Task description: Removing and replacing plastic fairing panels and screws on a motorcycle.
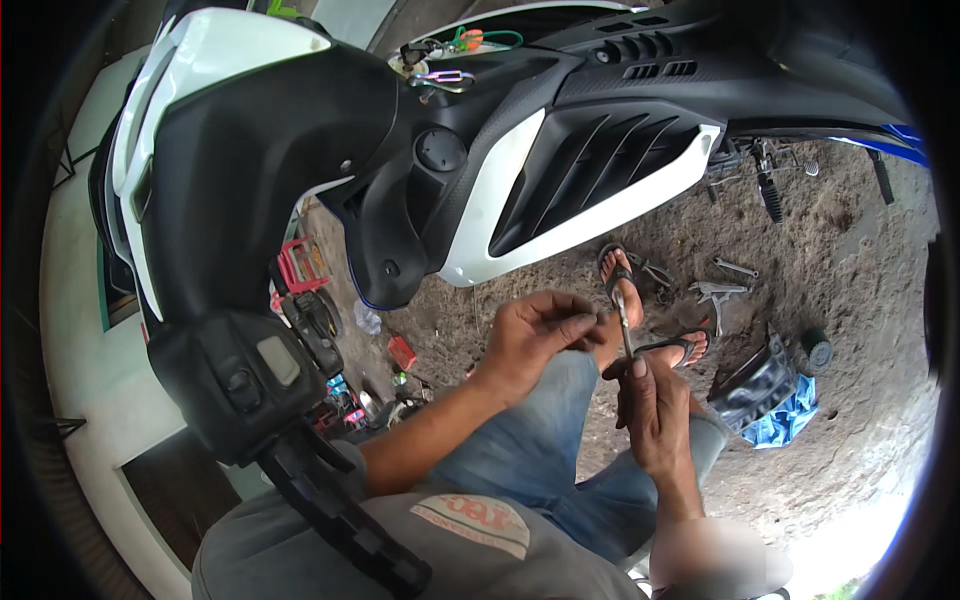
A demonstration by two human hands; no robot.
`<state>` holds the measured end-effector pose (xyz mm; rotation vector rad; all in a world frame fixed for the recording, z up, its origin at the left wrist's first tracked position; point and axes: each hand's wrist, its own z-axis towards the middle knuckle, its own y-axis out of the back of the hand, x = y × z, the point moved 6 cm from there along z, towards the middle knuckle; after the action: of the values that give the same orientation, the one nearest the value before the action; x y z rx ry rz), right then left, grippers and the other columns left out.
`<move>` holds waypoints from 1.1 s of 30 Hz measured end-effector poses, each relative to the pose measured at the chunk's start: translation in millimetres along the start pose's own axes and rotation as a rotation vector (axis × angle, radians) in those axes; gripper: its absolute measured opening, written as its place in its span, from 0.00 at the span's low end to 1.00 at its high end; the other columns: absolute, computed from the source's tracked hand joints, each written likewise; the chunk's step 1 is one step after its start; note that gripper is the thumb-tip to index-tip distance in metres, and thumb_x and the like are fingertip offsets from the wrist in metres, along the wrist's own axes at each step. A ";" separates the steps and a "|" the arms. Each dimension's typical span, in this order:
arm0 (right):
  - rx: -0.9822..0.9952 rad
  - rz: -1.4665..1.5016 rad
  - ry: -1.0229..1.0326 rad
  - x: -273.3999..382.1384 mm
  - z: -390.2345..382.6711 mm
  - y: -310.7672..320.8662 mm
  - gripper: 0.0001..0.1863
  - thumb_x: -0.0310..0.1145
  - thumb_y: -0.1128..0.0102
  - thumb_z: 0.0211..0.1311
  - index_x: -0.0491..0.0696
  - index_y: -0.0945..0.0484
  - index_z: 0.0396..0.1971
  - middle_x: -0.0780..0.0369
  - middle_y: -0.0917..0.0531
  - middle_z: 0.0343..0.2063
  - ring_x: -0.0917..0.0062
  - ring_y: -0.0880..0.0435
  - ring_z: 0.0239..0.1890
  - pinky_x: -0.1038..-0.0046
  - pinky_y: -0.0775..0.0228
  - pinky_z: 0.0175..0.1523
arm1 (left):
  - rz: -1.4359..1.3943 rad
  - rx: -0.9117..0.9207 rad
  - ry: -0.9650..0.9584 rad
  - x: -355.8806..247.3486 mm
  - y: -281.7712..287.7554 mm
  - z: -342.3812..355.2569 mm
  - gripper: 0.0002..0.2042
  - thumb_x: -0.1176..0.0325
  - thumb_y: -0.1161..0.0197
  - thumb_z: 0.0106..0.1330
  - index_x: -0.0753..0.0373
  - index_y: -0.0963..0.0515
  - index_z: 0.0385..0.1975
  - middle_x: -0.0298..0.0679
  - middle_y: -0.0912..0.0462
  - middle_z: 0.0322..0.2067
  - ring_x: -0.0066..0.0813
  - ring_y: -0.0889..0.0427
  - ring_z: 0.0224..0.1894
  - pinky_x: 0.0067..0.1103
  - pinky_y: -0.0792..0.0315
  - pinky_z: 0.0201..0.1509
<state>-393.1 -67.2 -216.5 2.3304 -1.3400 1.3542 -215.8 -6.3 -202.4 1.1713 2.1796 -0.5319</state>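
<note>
In front of my lap, my right hand (652, 415) is closed around the lower end of a slim metal rod-like tool (626, 325), which points up and away from me. Its exact kind is hard to make out. My left hand (545, 335) is held just left of it, thumb and fingers pinched together; whatever lies between the fingertips is too small or hidden. Both hands are apart from the motorbike. Beyond them stretches the bike's black-and-white side panel (580, 190) with slatted vents. Keys with a carabiner (443, 78) hang near the top of the bodywork.
The handlebar grip (340, 510) juts in at lower left. On the dirt floor lie a wrench (736, 268), a plier-like metal tool (718, 295), a dark can (817, 348), a black panel-like piece (750, 388) and blue cloth (787, 418). A red crate (302, 265) stands left.
</note>
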 end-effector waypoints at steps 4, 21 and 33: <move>0.065 -0.128 0.102 34.0 11.9 0.9 0.15 0.35 0.44 0.76 0.36 0.18 0.38 0.59 0.22 0.20 0.76 0.23 0.20 0.71 0.32 0.29 | -0.335 -0.022 -0.045 -27.8 2.4 6.4 0.10 0.78 0.38 0.71 0.69 0.20 0.50 0.44 0.13 0.43 0.26 0.13 0.43 0.19 0.20 0.48; 0.484 -0.469 0.213 121.8 68.4 40.1 0.11 0.29 0.38 0.69 0.37 0.18 0.45 0.50 0.17 0.29 0.58 0.17 0.30 0.63 0.28 0.38 | -0.656 -0.693 -0.219 -24.8 -32.6 15.1 0.12 0.56 0.32 0.71 0.59 0.19 0.36 0.34 0.14 0.31 0.21 0.16 0.34 0.14 0.25 0.33; 0.603 -0.481 0.101 125.2 83.0 33.9 0.10 0.26 0.39 0.69 0.36 0.17 0.44 0.56 0.19 0.24 0.75 0.25 0.23 0.71 0.33 0.32 | -0.578 -0.685 -0.248 -38.4 -30.9 10.4 0.12 0.56 0.34 0.72 0.60 0.19 0.36 0.37 0.13 0.32 0.22 0.15 0.32 0.13 0.25 0.33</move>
<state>-340.4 -207.5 -181.2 2.6307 -0.3048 1.8320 -222.2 -52.0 -182.3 0.1046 2.1877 -0.1097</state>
